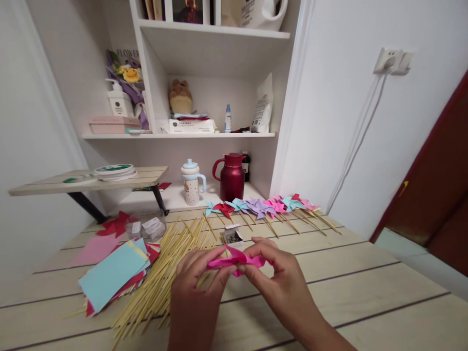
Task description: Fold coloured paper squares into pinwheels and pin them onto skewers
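A bright pink paper pinwheel, its blades folded inward, is held above the table between both hands. My left hand pinches its left side between thumb and fingers. On the other side, my right hand grips the paper, with the thumb near the middle. Whether a pin or stick is at its centre is hidden by the fingers. Just behind the hands stands a small open box of tiny metal pieces. Many thin wooden sticks lie in a loose pile to the left of my left hand.
Light blue paper sheets lie over red ones at the left. Finished pinwheels on sticks line the table's back edge. Behind them stand a red jug and a light blue cup. A small raised stand is at the back left.
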The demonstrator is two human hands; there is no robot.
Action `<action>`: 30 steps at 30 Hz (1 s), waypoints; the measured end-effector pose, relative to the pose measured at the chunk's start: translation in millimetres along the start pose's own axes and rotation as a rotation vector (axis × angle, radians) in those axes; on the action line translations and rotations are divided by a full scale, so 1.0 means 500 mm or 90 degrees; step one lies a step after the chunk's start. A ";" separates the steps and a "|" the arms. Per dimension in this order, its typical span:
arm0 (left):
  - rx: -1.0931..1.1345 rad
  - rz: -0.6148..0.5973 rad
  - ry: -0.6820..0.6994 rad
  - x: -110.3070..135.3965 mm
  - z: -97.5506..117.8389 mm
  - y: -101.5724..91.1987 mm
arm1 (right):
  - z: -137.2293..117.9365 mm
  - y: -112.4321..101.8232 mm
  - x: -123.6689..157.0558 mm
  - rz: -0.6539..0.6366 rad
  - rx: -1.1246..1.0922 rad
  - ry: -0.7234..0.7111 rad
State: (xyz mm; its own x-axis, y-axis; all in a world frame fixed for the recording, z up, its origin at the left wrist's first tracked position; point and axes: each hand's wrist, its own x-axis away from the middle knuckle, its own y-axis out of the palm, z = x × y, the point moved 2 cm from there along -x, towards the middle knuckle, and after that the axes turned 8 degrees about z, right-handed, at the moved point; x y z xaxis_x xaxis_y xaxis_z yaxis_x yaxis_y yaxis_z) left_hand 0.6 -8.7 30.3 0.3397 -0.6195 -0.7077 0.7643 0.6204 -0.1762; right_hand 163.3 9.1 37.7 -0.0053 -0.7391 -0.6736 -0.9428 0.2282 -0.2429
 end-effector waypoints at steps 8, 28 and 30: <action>0.002 0.027 0.225 -0.002 0.025 -0.008 | -0.012 -0.002 0.008 0.077 0.067 -0.173; -0.122 0.037 0.528 0.019 0.053 -0.030 | -0.027 0.000 0.023 0.128 0.045 -0.272; -0.114 0.028 0.523 0.014 0.049 -0.041 | -0.031 -0.003 0.019 0.115 0.031 -0.285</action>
State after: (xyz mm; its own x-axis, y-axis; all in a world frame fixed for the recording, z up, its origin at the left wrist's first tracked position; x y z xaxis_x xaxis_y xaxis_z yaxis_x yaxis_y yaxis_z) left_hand 0.9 -37.4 45.8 -0.1931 -0.0894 -0.9771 0.6373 0.7457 -0.1941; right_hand 159.3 -8.0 42.3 -0.0131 -0.3415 -0.9398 -0.9236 0.3644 -0.1195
